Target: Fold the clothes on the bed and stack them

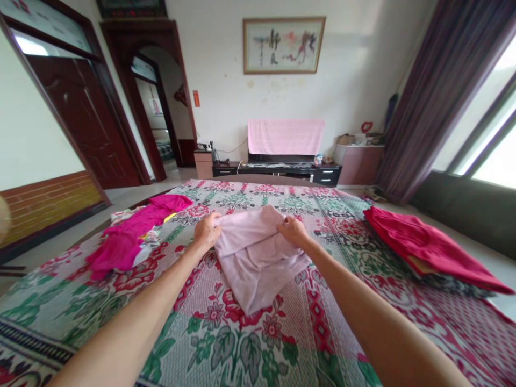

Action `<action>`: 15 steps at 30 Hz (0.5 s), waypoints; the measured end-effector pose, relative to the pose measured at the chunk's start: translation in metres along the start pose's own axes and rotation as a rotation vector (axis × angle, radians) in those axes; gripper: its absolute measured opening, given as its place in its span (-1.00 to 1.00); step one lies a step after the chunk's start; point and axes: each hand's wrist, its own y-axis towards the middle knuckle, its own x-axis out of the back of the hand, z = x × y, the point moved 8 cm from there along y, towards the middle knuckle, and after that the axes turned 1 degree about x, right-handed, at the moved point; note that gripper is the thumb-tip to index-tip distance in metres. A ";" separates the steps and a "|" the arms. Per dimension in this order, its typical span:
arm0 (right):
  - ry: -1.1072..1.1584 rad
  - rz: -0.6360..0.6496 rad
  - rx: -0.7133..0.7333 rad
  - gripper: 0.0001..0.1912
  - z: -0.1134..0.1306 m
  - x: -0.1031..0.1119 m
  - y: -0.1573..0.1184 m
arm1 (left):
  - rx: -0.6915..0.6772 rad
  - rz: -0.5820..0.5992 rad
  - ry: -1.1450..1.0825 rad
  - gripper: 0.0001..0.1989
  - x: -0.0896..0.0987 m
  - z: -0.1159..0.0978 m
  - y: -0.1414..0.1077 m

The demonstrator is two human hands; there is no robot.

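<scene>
A pale pink cloth [258, 255] lies loosely gathered near the middle of the bench, right in front of the person, its upper edge raised into a soft peak and its lower part tapering to a corner that points back toward the wearer. The left hand [207, 232] pinches its upper left corner, fingers drawn narrow on the fabric, and the right hand [294, 232] grips the upper right side in the same way, so the edge runs between the two with a fold sagging across it. Beneath is a floral cover [237, 344] in red, green and off-white that spreads over the bench. Off to the left, well apart from the hands, a bright magenta garment [137, 232] lies crumpled over some patterned fabric [150, 238], with a bit of yellow [170, 217] showing beside it. To the right sits a stack of clothes, a red garment [427, 244] on top and a dark patterned one [455, 284] underneath. Beyond the bench, a pink covering [286, 137] hangs over a screen behind a low black cabinet [328, 176], and a framed picture [284, 45] hangs on the wall above.
</scene>
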 end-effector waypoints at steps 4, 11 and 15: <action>0.042 0.045 0.052 -0.61 -0.010 -0.003 0.004 | 0.050 0.019 -0.019 -0.52 -0.021 0.004 0.006; 0.161 0.372 0.156 -0.60 -0.033 0.008 -0.014 | -0.305 -0.202 -0.067 -0.63 -0.001 -0.011 -0.035; 0.274 0.418 0.117 -0.62 -0.050 0.013 -0.031 | -0.581 -0.051 -0.198 -0.80 0.002 -0.038 -0.072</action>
